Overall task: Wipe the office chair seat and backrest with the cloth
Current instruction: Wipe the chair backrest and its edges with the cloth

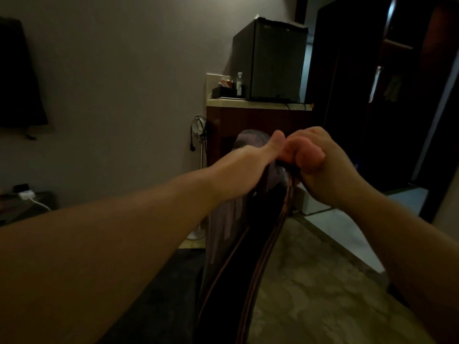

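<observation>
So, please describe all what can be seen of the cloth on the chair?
The cloth is greyish-purple, soft and thin-looking fabric. It is draped over the top of the dark backrest, bunched at the top edge and hanging down on the left side in loose folds. The left hand and the right hand grip it together at the top of the backrest. Its lower end and full shape are hidden in the dim light.
</observation>
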Available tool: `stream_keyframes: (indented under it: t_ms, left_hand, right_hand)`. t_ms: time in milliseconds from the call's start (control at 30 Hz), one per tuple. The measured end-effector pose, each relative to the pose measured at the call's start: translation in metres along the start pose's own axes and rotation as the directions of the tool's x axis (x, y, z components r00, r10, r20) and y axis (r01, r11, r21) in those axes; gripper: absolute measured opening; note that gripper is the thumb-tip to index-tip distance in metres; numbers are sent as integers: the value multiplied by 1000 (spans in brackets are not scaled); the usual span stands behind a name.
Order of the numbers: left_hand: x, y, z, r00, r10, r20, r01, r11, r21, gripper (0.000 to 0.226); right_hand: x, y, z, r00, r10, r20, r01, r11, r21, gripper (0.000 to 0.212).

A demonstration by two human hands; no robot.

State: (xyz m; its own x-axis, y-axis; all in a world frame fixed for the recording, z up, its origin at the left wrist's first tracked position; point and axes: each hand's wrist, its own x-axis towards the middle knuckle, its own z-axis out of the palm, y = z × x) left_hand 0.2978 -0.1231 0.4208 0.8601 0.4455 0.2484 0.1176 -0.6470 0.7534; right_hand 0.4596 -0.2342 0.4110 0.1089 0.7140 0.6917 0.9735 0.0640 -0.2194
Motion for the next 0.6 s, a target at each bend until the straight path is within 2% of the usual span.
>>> stream_keyframes:
  t_ms: [67, 167, 233, 300, 333, 433, 533, 600]
  left_hand:
    - [2, 1, -2, 1000, -6, 5, 6, 1000, 3, 80]
    - [-2, 5, -8, 1000, -11, -24, 11, 1000, 18, 72]
    - [-6, 3, -6, 985, 66, -157, -69, 998, -11, 79]
    - [-15, -2, 1, 932, 157, -326, -198, 976, -95, 94]
    - [-19, -7, 5, 918, 173, -358, -233, 963, -132, 96]
    - [-25, -22, 21, 949, 176, -260, -240, 941, -240, 99]
    - [-22, -29, 23, 940, 223, -259, -272, 947, -171, 97]
    - [-20, -29, 22, 926, 270, -264, -313, 940, -138, 102]
  right_hand:
    - [-12, -6, 7, 999, 25, -45, -22, 998, 63, 27]
    - [-48, -16, 8, 985, -103, -137, 132, 966, 222, 40]
    - [-48, -12, 3, 986, -132, -106, 150, 969, 196, 34]
    - [-29, -10, 1, 994, -86, -71, 93, 991, 100, 27]
    - [-20, -11, 2, 995, -69, -76, 74, 995, 67, 27]
    - [-20, -17, 13, 992, -31, -122, 37, 998, 54, 25]
    - [-51, -19, 15, 979, -50, -196, 95, 970, 224, 19]
    - [-56, -19, 9, 982, -58, -181, 103, 963, 248, 25]
